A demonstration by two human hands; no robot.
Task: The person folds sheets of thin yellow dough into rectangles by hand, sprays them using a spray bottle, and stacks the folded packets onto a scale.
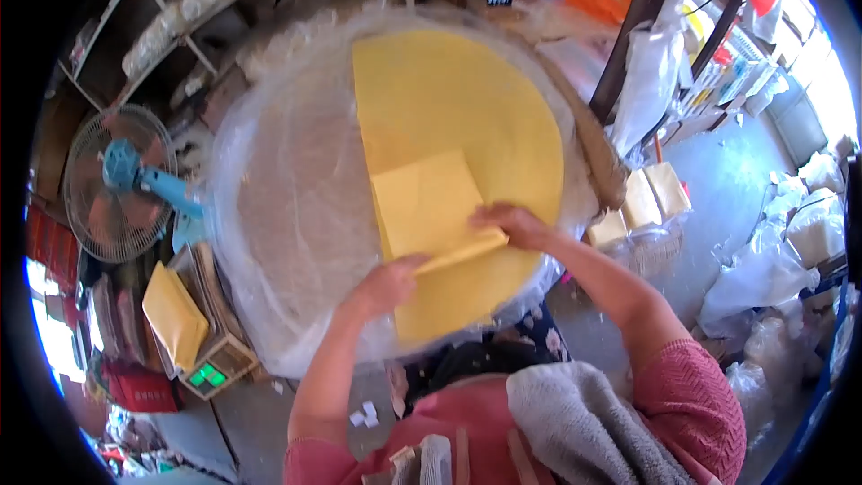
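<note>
Yellow paper (449,126) was spread over the plastic-covered bench (287,216). Its folded flap (431,207) was pinched at the near edge by the left hand (388,283) and right hand (512,223), set apart along the fold.

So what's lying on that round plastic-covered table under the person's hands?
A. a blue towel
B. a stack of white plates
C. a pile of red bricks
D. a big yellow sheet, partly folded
D: the left hand and right hand press a folded flap of the yellow sheet on the table.
</note>
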